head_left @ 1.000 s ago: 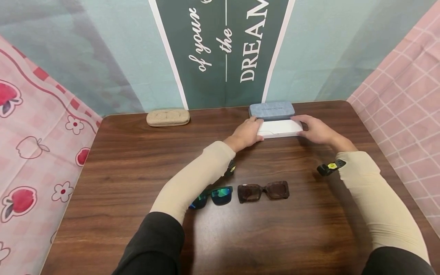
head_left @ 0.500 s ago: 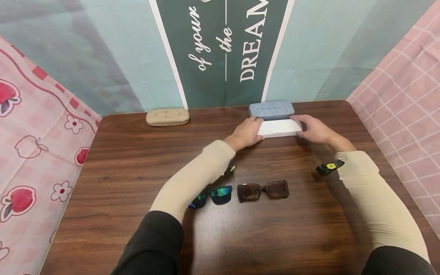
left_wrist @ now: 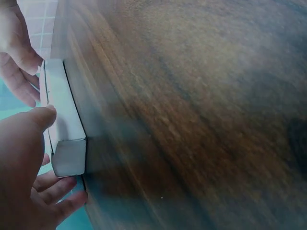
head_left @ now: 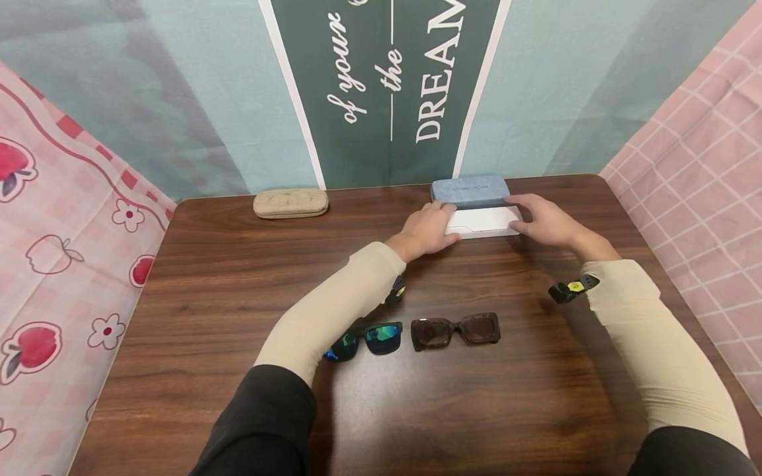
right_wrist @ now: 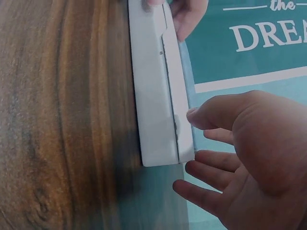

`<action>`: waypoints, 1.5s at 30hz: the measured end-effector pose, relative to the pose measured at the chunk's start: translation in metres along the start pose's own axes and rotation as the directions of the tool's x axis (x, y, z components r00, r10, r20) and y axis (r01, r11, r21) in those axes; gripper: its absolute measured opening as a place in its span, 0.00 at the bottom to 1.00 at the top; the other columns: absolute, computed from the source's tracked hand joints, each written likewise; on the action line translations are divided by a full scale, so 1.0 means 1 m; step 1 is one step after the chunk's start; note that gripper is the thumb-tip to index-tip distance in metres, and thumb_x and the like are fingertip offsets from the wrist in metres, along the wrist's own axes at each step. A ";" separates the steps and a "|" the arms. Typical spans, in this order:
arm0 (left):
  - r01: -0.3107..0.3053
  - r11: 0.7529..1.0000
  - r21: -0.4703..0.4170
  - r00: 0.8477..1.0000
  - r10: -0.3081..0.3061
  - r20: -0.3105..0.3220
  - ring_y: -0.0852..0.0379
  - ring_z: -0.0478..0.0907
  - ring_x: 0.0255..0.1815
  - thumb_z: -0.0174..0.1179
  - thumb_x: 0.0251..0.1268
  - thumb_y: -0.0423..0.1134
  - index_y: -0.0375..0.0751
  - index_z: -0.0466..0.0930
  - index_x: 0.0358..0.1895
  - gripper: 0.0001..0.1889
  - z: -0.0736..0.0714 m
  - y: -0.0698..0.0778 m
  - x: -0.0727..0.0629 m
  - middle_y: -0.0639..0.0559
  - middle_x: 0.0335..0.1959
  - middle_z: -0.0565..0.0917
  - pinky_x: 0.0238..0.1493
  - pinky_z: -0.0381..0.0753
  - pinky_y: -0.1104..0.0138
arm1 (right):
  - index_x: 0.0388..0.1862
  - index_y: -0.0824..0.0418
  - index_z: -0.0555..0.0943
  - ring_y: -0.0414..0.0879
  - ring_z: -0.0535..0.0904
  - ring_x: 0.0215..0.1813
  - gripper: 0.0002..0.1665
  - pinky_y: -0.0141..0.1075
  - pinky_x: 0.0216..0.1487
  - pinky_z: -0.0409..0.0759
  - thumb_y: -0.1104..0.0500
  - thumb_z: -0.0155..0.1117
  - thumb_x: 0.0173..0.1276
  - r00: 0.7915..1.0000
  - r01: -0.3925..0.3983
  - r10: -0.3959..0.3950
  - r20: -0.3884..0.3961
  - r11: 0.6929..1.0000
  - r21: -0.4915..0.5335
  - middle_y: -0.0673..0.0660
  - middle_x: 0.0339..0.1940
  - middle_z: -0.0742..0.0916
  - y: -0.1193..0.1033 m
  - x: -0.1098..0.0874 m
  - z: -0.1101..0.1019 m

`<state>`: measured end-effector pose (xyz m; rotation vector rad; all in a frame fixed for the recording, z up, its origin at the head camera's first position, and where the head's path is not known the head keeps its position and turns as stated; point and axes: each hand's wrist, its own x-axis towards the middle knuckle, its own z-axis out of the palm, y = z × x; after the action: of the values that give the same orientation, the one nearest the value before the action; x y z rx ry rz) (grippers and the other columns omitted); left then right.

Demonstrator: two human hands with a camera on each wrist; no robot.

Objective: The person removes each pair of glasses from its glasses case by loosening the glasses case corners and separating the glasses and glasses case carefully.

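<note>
A white oblong box (head_left: 483, 222) lies at the back right of the table, just in front of a blue glasses case (head_left: 470, 190). My left hand (head_left: 426, 231) holds the box's left end, its thumb on the box and its fingers about the end. At the other end is my right hand (head_left: 546, 221). In the right wrist view, that hand's thumb (right_wrist: 204, 115) touches the box's edge, while its fingers (right_wrist: 211, 167) spread loosely past the end. Tortoiseshell sunglasses (head_left: 479, 329) and mirrored green-blue sunglasses (head_left: 383, 338) lie nearer the front; my left forearm partly hides the mirrored pair.
A beige glasses case (head_left: 290, 203) sits at the table's back left. Behind the wooden table (head_left: 226, 277) hangs a teal cloth with white lettering (head_left: 393, 73). Pink cloths (head_left: 65, 264) border both sides.
My right hand has lifted slightly and loosened at the box's right end, its thumb moving from the front edge toward the top. The left thumb has shifted a little right. The box stays put.
</note>
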<state>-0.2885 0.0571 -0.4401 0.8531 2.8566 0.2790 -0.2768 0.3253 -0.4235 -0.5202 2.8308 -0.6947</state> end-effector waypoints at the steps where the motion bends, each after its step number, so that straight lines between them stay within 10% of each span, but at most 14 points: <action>1: -0.005 1.000 0.002 1.000 0.005 -0.004 0.50 0.70 0.69 0.57 0.73 0.60 0.43 0.65 0.76 0.36 -0.001 0.000 0.000 0.45 0.69 0.72 0.65 0.73 0.60 | 0.72 0.76 0.66 0.72 0.62 0.72 0.34 0.63 0.72 0.57 0.65 0.64 0.72 1.000 -0.004 0.004 0.002 1.000 0.000 0.79 0.69 0.70 -0.001 0.000 -0.001; 22: -0.001 0.990 0.143 0.995 0.016 -0.103 0.48 0.58 0.77 0.50 0.74 0.66 0.46 0.65 0.76 0.37 -0.023 -0.006 -0.010 0.47 0.74 0.66 0.78 0.49 0.49 | 0.78 0.72 0.60 0.71 0.55 0.77 0.41 0.65 0.72 0.57 0.55 0.64 0.75 1.000 0.019 -0.019 -0.006 0.998 -0.062 0.77 0.76 0.60 -0.037 0.002 -0.007; 45: 0.043 0.989 0.142 0.999 -0.046 0.021 0.41 0.29 0.83 0.32 0.73 0.75 0.53 0.39 0.84 0.46 -0.035 -0.026 -0.030 0.43 0.85 0.39 0.72 0.23 0.32 | 0.84 0.63 0.47 0.67 0.33 0.82 0.50 0.72 0.73 0.34 0.41 0.57 0.78 0.995 0.019 -0.005 0.100 0.989 -0.144 0.71 0.83 0.40 -0.075 0.021 -0.002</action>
<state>-0.2839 0.0147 -0.4094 0.8093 2.8967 0.0606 -0.2751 0.2557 -0.3881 -0.5779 2.8002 -0.4534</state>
